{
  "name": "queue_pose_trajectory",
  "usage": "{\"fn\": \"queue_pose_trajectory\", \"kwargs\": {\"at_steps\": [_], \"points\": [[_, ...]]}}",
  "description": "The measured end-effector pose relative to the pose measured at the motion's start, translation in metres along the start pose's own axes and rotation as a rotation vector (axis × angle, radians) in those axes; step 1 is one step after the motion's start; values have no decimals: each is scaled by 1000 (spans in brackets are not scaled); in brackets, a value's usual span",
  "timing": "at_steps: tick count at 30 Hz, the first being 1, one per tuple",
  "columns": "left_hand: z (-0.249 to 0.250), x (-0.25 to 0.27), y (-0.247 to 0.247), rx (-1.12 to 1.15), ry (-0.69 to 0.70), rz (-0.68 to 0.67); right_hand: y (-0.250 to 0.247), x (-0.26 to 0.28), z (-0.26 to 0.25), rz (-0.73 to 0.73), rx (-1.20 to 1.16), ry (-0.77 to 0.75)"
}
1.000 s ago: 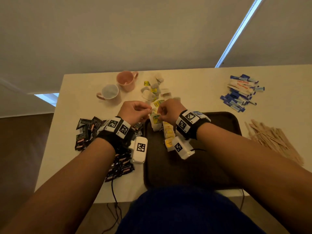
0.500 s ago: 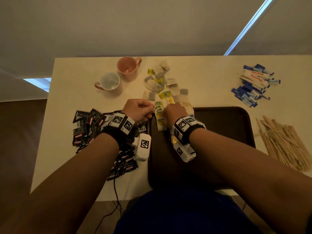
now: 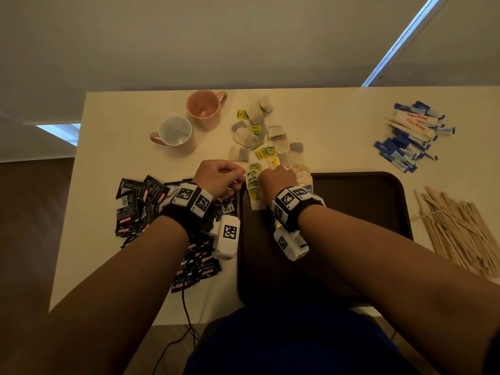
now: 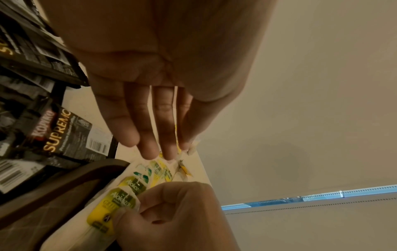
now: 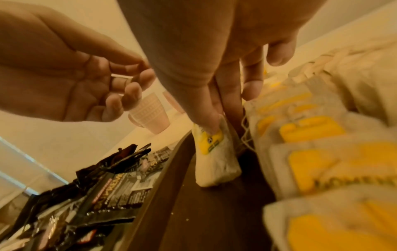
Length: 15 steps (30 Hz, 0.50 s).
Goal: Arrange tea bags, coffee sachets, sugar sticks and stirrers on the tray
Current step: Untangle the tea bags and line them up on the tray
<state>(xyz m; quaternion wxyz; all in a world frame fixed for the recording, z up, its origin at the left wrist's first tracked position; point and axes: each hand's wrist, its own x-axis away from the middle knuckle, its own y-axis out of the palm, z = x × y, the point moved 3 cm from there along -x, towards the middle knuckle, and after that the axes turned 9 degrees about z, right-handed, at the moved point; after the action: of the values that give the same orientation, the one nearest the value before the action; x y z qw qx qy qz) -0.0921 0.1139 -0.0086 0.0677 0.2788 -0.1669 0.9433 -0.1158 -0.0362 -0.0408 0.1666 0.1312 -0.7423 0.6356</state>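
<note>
Tea bag (image 5: 214, 152) pinched by right hand (image 3: 276, 182) on tray (image 3: 351, 201); left hand (image 3: 219, 177) loosely curled beside.

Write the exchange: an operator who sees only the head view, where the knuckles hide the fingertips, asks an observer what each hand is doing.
Operator: What is the right hand doing?
Observer: The right hand pinches a tea bag by its top; the bag's lower end seems to rest on the tray.
Operator: And the left hand?
Observer: On the left hand, thumb and forefinger meet; whether they pinch anything is unclear.
</note>
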Motion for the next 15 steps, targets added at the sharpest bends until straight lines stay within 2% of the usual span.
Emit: {"fn": "queue_pose_trajectory", "kwargs": {"at_steps": [5, 10, 15], "points": [[-1, -3, 1, 15, -13, -3, 5, -2, -1, 4, -28, 44], [-5, -4, 2, -13, -8, 6, -2, -1, 6, 14, -79, 22], [-10, -6, 1, -50, -24, 6, -20, 11, 11, 98, -299, 25]]}}
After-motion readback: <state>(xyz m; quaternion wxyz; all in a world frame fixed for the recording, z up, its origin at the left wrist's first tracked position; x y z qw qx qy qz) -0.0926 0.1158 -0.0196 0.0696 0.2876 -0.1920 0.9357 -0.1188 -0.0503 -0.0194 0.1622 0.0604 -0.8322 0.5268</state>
